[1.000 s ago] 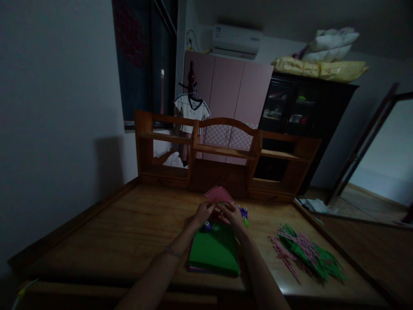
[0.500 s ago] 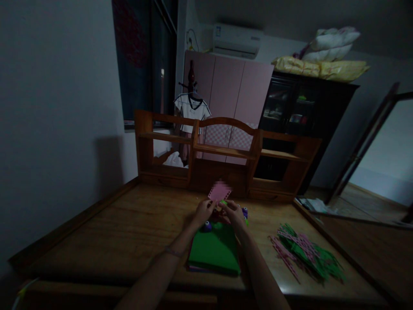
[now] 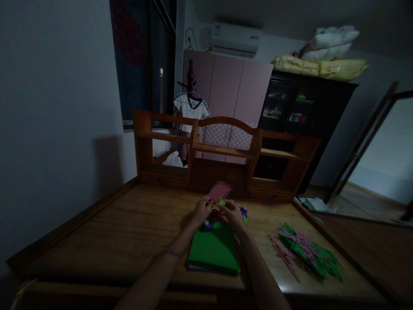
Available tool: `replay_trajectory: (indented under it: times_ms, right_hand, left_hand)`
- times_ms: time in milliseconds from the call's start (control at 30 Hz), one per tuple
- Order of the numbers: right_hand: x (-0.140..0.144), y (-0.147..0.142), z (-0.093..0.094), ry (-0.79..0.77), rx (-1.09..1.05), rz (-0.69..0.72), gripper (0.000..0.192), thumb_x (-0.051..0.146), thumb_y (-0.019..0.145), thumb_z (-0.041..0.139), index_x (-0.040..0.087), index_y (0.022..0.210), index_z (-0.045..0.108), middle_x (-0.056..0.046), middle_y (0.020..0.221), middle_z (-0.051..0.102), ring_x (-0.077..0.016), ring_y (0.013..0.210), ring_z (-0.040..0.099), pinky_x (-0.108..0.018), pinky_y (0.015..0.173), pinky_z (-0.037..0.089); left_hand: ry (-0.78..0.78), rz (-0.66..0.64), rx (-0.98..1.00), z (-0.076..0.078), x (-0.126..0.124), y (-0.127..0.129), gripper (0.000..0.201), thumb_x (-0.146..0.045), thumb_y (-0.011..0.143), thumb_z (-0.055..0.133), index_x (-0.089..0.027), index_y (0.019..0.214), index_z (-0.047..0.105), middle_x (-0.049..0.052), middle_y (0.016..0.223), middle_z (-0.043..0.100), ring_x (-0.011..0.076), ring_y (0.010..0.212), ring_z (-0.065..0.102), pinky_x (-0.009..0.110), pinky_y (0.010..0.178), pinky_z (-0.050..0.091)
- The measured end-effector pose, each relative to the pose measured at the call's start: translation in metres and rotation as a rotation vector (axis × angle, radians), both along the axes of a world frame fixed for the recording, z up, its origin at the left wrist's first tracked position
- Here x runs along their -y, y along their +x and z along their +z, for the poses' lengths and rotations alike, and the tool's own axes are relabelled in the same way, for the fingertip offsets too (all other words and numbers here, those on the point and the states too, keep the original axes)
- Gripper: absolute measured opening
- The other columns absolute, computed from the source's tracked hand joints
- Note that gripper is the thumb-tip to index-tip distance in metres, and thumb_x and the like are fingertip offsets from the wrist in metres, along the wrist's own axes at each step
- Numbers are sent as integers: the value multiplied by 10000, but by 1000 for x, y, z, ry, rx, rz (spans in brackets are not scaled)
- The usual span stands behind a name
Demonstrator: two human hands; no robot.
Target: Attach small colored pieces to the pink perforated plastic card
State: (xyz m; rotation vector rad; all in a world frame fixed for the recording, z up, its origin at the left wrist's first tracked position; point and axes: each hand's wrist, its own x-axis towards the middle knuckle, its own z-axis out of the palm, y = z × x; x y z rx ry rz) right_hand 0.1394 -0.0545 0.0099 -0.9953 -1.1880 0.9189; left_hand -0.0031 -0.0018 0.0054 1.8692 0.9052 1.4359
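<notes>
My left hand (image 3: 202, 211) is closed on a pink sheet (image 3: 220, 192) with rows of holes along its edges, held above the table; its far end is blurred. My right hand (image 3: 231, 212) has its fingers bent together beside it, at a small bright green piece (image 3: 222, 202). What exactly the right fingertips grip is too small and dark to make out. Below my wrists lies a stack of green sheets (image 3: 213, 252) with other colours under it. A small purple piece with a white round top (image 3: 206, 225) stands at its far left corner. More purple and green pieces (image 3: 244, 211) sit behind my right hand.
A loose pile of green and pink strips (image 3: 306, 252) lies on the right of the wooden table (image 3: 129, 232). A wooden shelf unit (image 3: 226, 150) stands along the table's far edge. A wall (image 3: 64, 107) borders the left side.
The pink sheet has tipped flatter and shifted slightly between my hands. My left fingers have moved a little along its near edge. The other things stay in place.
</notes>
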Motion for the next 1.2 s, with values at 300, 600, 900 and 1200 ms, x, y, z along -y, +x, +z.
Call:
replay_trajectory:
  times_ms: [300, 600, 900, 1200]
  right_hand:
    - [1, 1, 1, -1, 32, 9, 387, 472, 668, 713, 178, 909, 642, 7, 613, 579, -122, 497, 501, -226, 459, 353]
    - [0, 0, 2, -1, 46, -22, 429, 504, 645, 719, 170, 905, 648, 2, 597, 572, -126, 496, 494, -233, 466, 359]
    - [2, 2, 1, -29, 44, 3, 424, 526, 651, 710, 178, 882, 633, 15, 586, 559, -100, 430, 441, -218, 399, 289]
    - [1, 1, 3, -29, 45, -24, 408, 520, 643, 717, 185, 862, 642, 5, 584, 575, -115, 449, 474, -226, 424, 321]
  left_hand:
    - [21, -36, -1, -4, -4, 1, 363, -411, 852, 461, -111, 880, 663, 90, 824, 662, 173, 797, 590, 262, 724, 437]
    - [-16, -55, 5, 3, 4, 0, 389, -446, 843, 462, -116, 819, 667, 69, 703, 640, 175, 733, 583, 261, 681, 437]
    - [-53, 22, 4, 0, 0, -3, 444, -484, 847, 436, -107, 886, 667, 110, 881, 662, 178, 758, 594, 255, 642, 442]
    - [24, -1, 6, -1, -3, -1, 370, -431, 837, 485, -122, 926, 668, 101, 900, 672, 188, 837, 605, 278, 752, 444]
